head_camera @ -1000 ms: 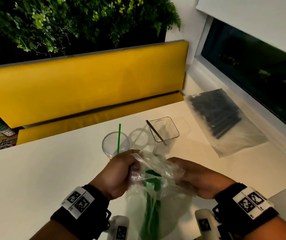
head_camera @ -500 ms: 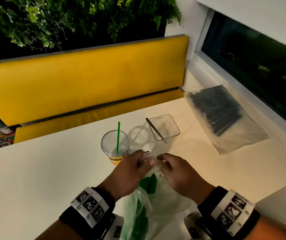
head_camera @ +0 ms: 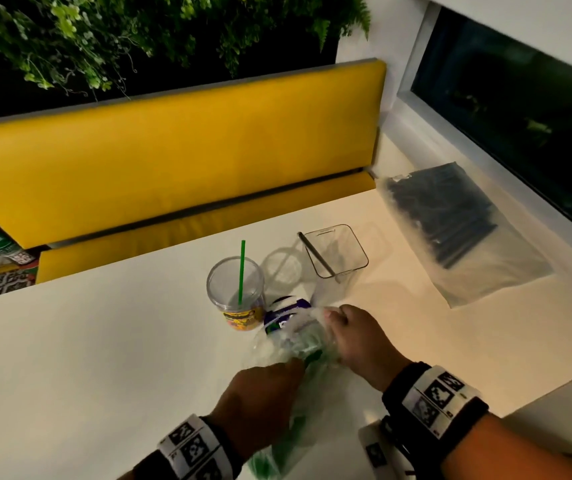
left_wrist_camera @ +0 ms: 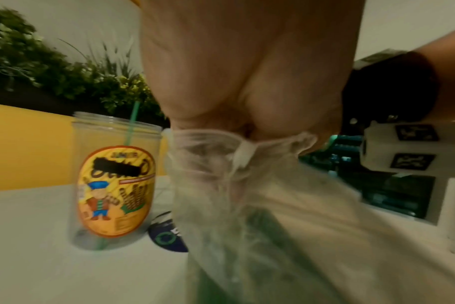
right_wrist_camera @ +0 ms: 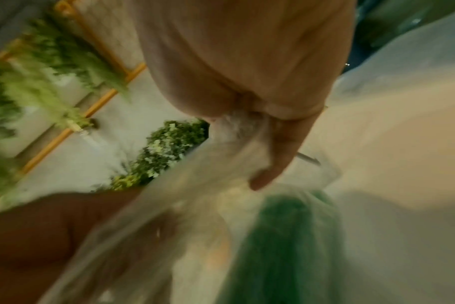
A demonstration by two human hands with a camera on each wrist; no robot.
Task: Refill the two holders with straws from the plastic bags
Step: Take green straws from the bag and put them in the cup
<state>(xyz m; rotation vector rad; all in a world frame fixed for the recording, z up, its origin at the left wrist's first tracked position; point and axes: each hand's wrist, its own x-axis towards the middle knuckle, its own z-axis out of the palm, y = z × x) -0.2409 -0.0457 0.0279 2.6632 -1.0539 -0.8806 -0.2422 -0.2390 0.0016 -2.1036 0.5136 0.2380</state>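
Crinkly clear bag (head_camera: 298, 344) (green straws (head_camera: 312, 356)) between hands

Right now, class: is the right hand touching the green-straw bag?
Touching. The right wrist view shows the right hand pinching the green-straw bag at its bunched clear top.

Round clear plastic cup holder (head_camera: 235, 289): on the white table (head_camera: 87, 358), left of the square clear plastic holder (head_camera: 335, 251), one green straw (head_camera: 241, 271) in it.
Square holder: one dark straw (head_camera: 315, 252) leaning inside.
Clear plastic bag of green straws (head_camera: 298, 344): just before both holders, between the left hand (head_camera: 260, 400) and right hand (head_camera: 360, 337).
Clear plastic bag of black straws (head_camera: 457, 230): far right, beside the window.
Yellow padded bench (head_camera: 173, 161): behind the table.
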